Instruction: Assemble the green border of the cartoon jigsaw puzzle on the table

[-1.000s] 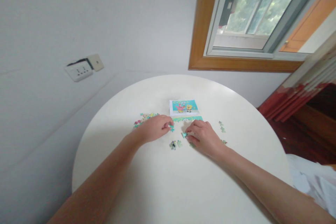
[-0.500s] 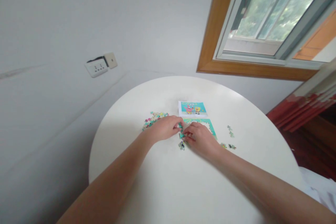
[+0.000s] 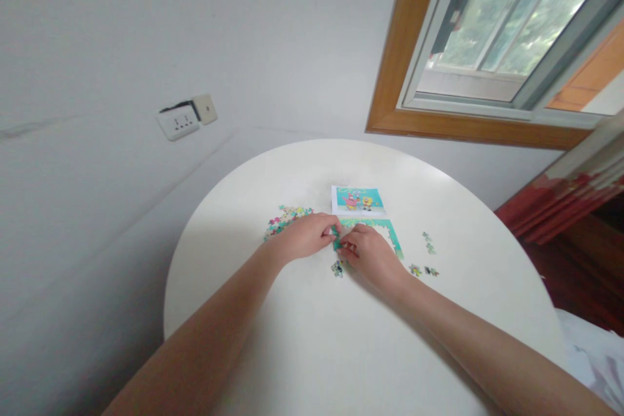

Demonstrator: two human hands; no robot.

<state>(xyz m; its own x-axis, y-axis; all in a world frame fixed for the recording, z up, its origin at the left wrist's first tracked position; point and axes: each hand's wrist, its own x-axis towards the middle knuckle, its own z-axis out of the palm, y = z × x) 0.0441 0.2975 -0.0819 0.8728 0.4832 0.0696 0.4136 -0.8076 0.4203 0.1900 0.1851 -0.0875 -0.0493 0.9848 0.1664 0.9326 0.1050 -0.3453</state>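
A partly joined jigsaw puzzle (image 3: 396,244) with a teal border and a pale middle lies on the table. My left hand (image 3: 312,234) rests at its left edge, thumb and fingers closed on the border. From the right, my right hand (image 3: 373,253) reaches over the puzzle, its fingers pinched at a teal puzzle piece (image 3: 337,244) along the same left side. Fingers cover part of that piece. Just beyond the puzzle is a picture card (image 3: 361,201) with a pink and a yellow cartoon figure. Loose puzzle pieces (image 3: 287,218) lie heaped behind my left hand.
The round white table (image 3: 302,338) stands against the wall. A small cluster of pieces (image 3: 337,268) sits near my right fingertips. Other pieces (image 3: 429,244) lie to the right, with more joined pieces (image 3: 431,271) below. A wall socket (image 3: 180,122) and a window (image 3: 487,45) are behind.
My right fingers have shifted slightly away from me along the puzzle's left side, uncovering more of the small cluster and the pieces on the right. My left hand stays almost still.
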